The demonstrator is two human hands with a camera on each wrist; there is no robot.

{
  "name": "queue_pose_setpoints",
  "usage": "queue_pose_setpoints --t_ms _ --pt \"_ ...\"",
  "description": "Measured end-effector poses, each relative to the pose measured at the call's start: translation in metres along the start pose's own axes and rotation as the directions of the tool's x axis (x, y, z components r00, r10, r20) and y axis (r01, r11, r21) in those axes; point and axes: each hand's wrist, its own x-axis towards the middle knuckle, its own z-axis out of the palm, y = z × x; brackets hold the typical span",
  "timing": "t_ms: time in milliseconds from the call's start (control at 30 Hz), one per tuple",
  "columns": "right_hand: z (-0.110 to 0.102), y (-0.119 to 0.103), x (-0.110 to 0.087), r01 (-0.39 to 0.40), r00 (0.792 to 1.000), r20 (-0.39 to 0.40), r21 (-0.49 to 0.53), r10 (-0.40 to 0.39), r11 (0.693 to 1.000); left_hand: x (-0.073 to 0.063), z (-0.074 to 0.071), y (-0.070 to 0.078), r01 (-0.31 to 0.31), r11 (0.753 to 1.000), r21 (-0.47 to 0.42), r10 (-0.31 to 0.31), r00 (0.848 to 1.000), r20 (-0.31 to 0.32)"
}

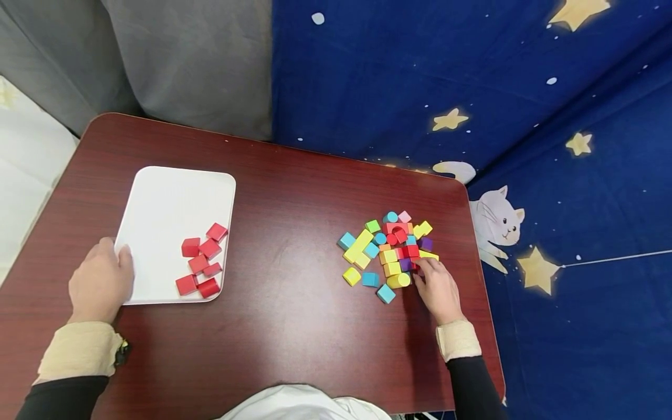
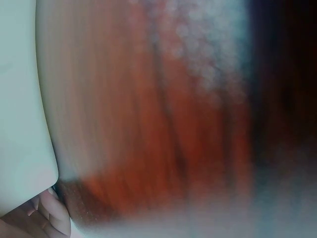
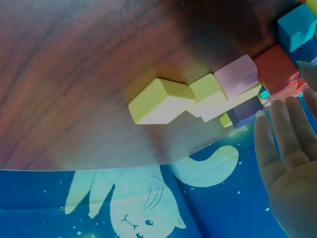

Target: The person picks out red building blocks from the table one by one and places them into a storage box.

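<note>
My left hand (image 1: 101,283) grips the left edge of a white tray (image 1: 168,204), thumb at its rim; in the left wrist view, curled fingers (image 2: 54,213) show by the tray's corner. Several red blocks (image 1: 199,264) lie in the tray's lower right part. My right hand (image 1: 438,291) is at the right side of a pile of coloured blocks, fingertips beside a red block (image 1: 411,251) and a purple block (image 1: 405,265). In the right wrist view its fingers (image 3: 287,124) are fairly straight and reach toward the pile; the fingertips' contact is partly hidden.
Yellow blocks (image 1: 359,248), blue blocks (image 1: 385,293), a green block (image 1: 372,226) and a pink block (image 1: 404,216) are among the pile on the dark red table (image 1: 294,233). A blue star-patterned curtain (image 1: 367,76) hangs behind and right, a grey one (image 1: 194,64) behind left.
</note>
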Motion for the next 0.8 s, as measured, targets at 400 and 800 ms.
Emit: queue_pose_setpoints --t_ms 400,800 --pt "0.000 0.003 0.017 0.012 0.998 0.059 -0.031 -0.010 0.999 -0.001 0.000 0.002 -0.001 1.000 -0.008 0.001 1.000 -0.008" --pt "0.000 0.005 0.022 -0.008 0.996 0.087 -0.044 0.011 0.999 0.000 0.001 0.001 0.000 1.000 -0.014 -0.001 1.000 -0.018"
